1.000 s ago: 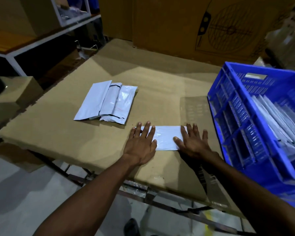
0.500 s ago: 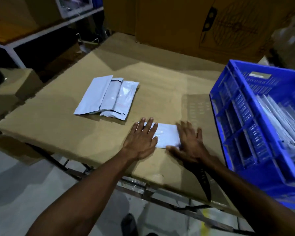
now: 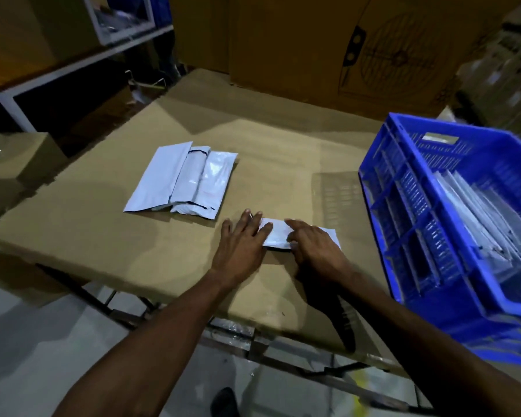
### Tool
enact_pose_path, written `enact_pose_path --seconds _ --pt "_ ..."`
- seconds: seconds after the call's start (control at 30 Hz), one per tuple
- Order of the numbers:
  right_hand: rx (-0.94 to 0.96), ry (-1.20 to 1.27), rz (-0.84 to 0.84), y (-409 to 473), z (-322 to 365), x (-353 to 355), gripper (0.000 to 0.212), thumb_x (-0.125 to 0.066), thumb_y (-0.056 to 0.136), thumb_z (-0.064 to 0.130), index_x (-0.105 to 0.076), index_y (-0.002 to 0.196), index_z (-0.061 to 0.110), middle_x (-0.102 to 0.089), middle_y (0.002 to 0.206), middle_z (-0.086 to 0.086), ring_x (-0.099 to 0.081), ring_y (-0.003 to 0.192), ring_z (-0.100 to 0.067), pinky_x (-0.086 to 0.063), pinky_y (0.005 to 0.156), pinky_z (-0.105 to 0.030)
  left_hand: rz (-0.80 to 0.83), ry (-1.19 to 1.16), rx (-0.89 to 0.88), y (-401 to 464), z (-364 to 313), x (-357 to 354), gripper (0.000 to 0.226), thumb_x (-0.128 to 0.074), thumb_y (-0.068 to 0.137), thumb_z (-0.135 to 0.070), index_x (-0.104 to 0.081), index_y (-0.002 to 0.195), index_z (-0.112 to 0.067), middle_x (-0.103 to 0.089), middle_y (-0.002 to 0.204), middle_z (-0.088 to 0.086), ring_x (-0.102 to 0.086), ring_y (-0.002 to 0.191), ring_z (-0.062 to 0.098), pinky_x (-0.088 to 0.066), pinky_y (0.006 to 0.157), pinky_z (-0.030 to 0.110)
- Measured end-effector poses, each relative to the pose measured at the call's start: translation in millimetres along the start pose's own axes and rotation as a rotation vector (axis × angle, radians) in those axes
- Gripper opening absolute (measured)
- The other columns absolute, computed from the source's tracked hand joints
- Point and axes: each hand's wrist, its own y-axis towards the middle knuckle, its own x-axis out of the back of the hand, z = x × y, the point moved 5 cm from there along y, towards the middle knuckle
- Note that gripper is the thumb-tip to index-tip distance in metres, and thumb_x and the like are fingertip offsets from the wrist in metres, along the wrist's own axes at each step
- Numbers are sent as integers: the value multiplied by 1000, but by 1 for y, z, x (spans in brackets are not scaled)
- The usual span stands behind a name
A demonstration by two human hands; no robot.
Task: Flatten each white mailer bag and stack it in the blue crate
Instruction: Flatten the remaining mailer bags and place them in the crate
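Two bare hands are down on one small white plastic mailer bag (image 3: 278,236) near the front edge of the cardboard-covered bench (image 3: 103,236). Left hand (image 3: 241,245) lies flat with fingers straight and spread, its fingertips resting on the bag's left end, so that grip is wide and holds nothing. Right hand (image 3: 313,248) covers the right part of the bag with fingers stretched out toward the left, pressing down on it rather than curling round it; the bag's right corner pokes out past the hand. The bag lies flat on the bench, between the two hands, and not in the crate yet.

Further back and to the left sits a small pile of three more white mailer bags (image 3: 184,180), overlapping each other, well apart from the one being pressed.

On the right side of the bench stands the blue slotted plastic crate (image 3: 409,230), with a stack of flattened pale mailer bags (image 3: 475,224) lying inside it. The crate is near the right hand but not touching it.

Behind the bench stands a big brown cardboard box (image 3: 328,46) with a fan drawing printed on it.
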Motion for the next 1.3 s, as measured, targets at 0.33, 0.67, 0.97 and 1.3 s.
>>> enact_pose_path --seconds 0.33,0.67,0.97,1.3 --pt "204 -314 308 -2 11 1 22 -44 86 20 -62 99 22 -70 108 -1 -55 127 -31 -52 92 -55 52 -190 -14 5 6 -10 61 -54 93 -23 -39 152 -29 -42 158 6 -39 145 25 -35 109 58" --pt "-128 7 191 42 -38 108 38 -47 79 20 -64 113 24 -73 101 -8 -68 87 -35 -54 69 -41 9 -233 114 2 -4 -9 89 -29 91 -57 -3 161 -10 -15 167 13 -23 151 30 -23 119 52" --pt "-471 317 -39 20 -105 208 44 -44 90 -14 -60 128 2 -66 121 -7 -56 71 24 -41 63 0 176 -141 42 22 -75 -25 73 -32 101 -53 -13 161 -16 -8 169 13 -10 154 32 -9 124 50" --pt "-607 113 -186 -41 -159 292 32 -57 85 2 -73 108 16 -75 85 -12 -70 70 -22 -52 67 -26 268 -132 52 38 -151 -30 66 -34 102 -51 -19 159 -19 -8 169 11 -6 154 33 -10 122 55"
